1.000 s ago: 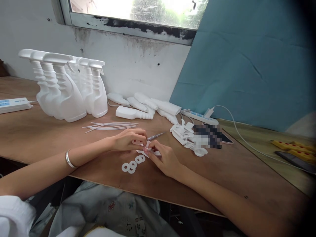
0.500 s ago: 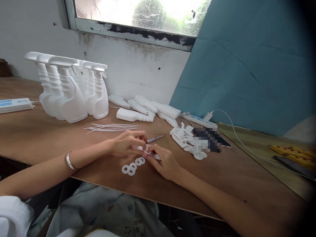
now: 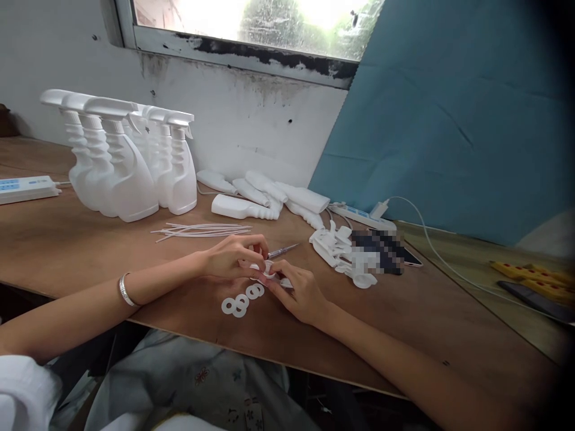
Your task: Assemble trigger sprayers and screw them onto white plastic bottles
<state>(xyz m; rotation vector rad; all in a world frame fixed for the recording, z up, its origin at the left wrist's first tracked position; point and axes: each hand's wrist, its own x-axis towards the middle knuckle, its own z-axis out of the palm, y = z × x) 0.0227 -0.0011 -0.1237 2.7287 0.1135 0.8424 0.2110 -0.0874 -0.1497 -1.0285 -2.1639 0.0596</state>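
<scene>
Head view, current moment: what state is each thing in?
Small white part: held between left hand and right hand
White rings: flat, some overlapping
Screwdriver-like tool: lying flat
Thin white tubes: loosely bunched, flat
Loose trigger heads: heaped, partly pixelated
Spray bottles: upright, trigger heads fitted
Headless bottles: lying in a pile
Right power strip: plug apparently inserted

Plastic piece [image 3: 268, 270] between my left hand [image 3: 234, 257] and right hand [image 3: 302, 293]: smooth, hard-looking. Rings [image 3: 234, 306] on my side of the hands: thin, flat, matt, plastic by the look. Slim tool [image 3: 282, 251] just beyond my fingers: shiny metal. Tubes [image 3: 204, 230] past my left hand: smooth plastic. Spray bottles [image 3: 135, 185] farther out there: smooth plastic, soft sheen. Bracelet [image 3: 126, 290] on my left wrist: polished metal. Counter [image 3: 350, 335] under my hands: wood-like, mostly matt. Hanging sheet [image 3: 426, 131] well beyond my right hand: matt cloth, creased.
</scene>
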